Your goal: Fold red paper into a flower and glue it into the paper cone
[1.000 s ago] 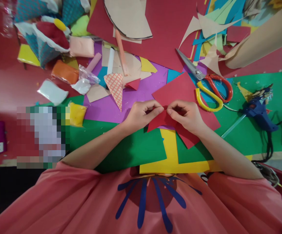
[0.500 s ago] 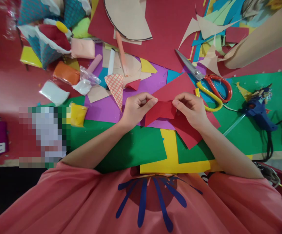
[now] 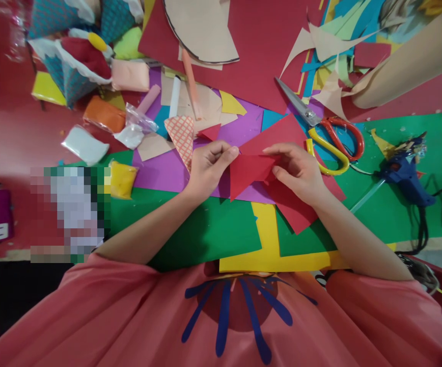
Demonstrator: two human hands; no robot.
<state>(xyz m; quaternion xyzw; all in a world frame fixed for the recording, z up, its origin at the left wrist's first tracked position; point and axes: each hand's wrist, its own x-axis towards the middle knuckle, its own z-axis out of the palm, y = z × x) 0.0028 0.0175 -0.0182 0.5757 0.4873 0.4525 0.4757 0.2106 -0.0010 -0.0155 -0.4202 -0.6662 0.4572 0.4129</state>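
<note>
A small folded piece of red paper is held up in front of me, one corner pointing down at its left. Pinching its upper left edge are the thumb and fingers of my left hand. My right hand is curled loosely around the right end, thumb in front and index finger along the top; the grip behind the paper is partly hidden. Beneath lies a larger red sheet. Close to my left hand is a cone-shaped paper piece with a red lattice pattern.
Scissors with red and yellow handles lie beyond my right hand. A blue glue gun rests on green paper at the right. Wrapped clay packs and blue cones crowd the left. Cream paper scraps are at the back.
The right thumb and index finger have come apart from their pinch on the top edge. The left hand has moved slightly left, and the red paper has turned with its fold changed.
</note>
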